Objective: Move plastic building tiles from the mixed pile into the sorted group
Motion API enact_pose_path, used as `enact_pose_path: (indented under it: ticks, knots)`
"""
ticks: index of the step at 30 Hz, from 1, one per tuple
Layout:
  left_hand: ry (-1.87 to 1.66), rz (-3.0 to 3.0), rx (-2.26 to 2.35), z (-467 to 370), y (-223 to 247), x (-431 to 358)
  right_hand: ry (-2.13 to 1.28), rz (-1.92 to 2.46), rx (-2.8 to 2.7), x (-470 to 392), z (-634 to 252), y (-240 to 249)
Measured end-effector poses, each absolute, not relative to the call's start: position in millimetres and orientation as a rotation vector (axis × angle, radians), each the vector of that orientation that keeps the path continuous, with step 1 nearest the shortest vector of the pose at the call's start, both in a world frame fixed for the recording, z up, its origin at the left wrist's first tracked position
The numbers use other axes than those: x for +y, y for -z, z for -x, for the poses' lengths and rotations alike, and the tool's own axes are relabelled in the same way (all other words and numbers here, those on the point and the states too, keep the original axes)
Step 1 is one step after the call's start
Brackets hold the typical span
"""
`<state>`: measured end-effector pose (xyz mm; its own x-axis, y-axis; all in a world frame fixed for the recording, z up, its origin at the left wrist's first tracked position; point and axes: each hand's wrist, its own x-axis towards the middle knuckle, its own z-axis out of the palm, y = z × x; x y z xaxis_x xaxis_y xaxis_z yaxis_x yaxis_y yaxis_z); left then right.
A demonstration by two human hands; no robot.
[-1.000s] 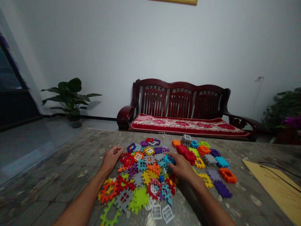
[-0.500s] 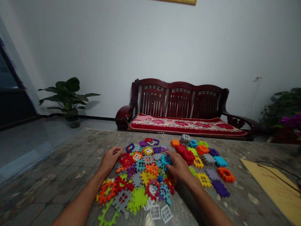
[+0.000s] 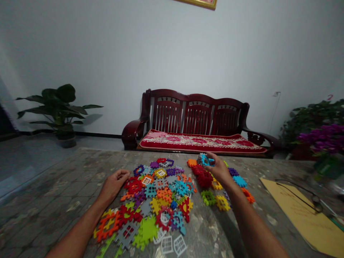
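Observation:
My right hand (image 3: pixel 219 167) grips a light blue piece (image 3: pixel 204 159) above the far end of the sorted stacks, in front of the grey stack there. My left hand (image 3: pixel 116 183) rests on the table at the left edge of the mixed pile, its fingers curled together; whether anything is between them is too small to tell. The mixed pile holds several toothed plastic pieces, among them a lime green one (image 3: pixel 146 231), a grey window piece (image 3: pixel 127 233) and a red one (image 3: pixel 133 185). Red pieces (image 3: pixel 202 177) are stacked left of my right forearm, near yellow pieces (image 3: pixel 222 203).
A yellow-brown sheet (image 3: pixel 303 218) with glasses (image 3: pixel 313 202) on it lies at the right of the patterned table (image 3: pixel 61 200). Beyond the table stands a dark red wooden bench (image 3: pixel 197 114). A potted plant (image 3: pixel 61 111) is at the left, purple flowers (image 3: pixel 324 139) at the right.
My right hand has moved from the mixed pile up and right to the sorted stacks, carrying the light blue piece. My left hand stays beside the pile. The view has shifted slightly right.

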<state>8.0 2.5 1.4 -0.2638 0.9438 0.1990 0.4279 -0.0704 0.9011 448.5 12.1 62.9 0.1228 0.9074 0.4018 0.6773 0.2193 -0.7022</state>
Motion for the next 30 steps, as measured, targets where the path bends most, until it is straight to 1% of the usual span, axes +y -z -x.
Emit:
enact_pose_path:
  ticks: [3,7,16,22,30]
  knots:
    - [-1.318,-1.455,1.715,-9,-4,3,-0.229,1.746,-1.64,32,-490,-68]
    - [-1.285,-1.468,1.738,-9,-4,5,-0.162,1.895,-1.673,53,-520,-67]
    - [-1.249,-1.497,1.755,-7,-1,6,-0.089,2.081,-1.851,93,-525,-58]
    - [-1.227,-1.487,1.765,-7,-2,6,-0.071,2.169,-1.953,104,-533,-58]
    - [-1.218,-1.492,1.748,-6,1,7,-0.073,2.176,-2.13,111,-530,-58]
